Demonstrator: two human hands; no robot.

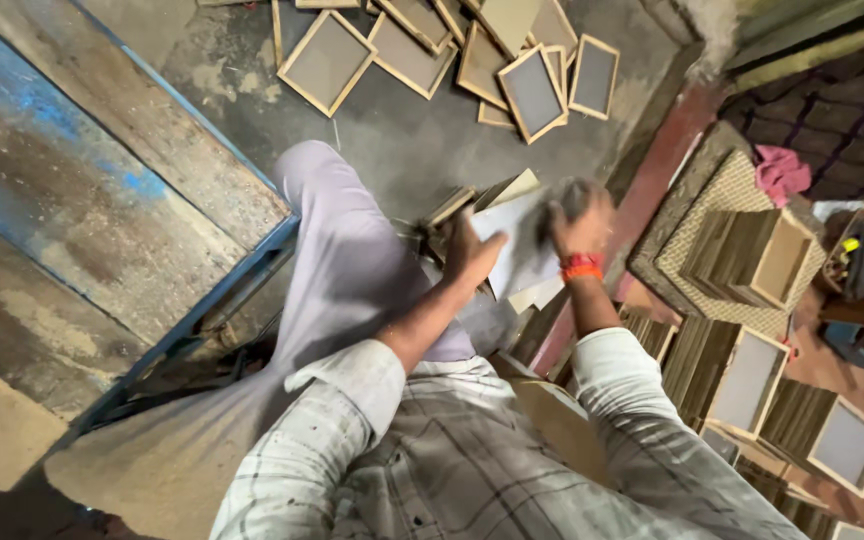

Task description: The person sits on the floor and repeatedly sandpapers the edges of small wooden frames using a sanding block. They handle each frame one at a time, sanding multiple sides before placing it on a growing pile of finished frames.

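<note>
I see the left hand [472, 250] closed on the near edge of a pale board [517, 245], which lies over the knee between both hands. The right hand [580, 222] is blurred; it rests on the board's far edge, and I cannot tell whether it grips. Risk, in my judgement: the board overhangs a loose frame [449, 207] beneath it. Uneven pressure from the right hand could tip the board or slide it off onto the floor [392, 140], toward the scattered frames [432, 45].
</note>
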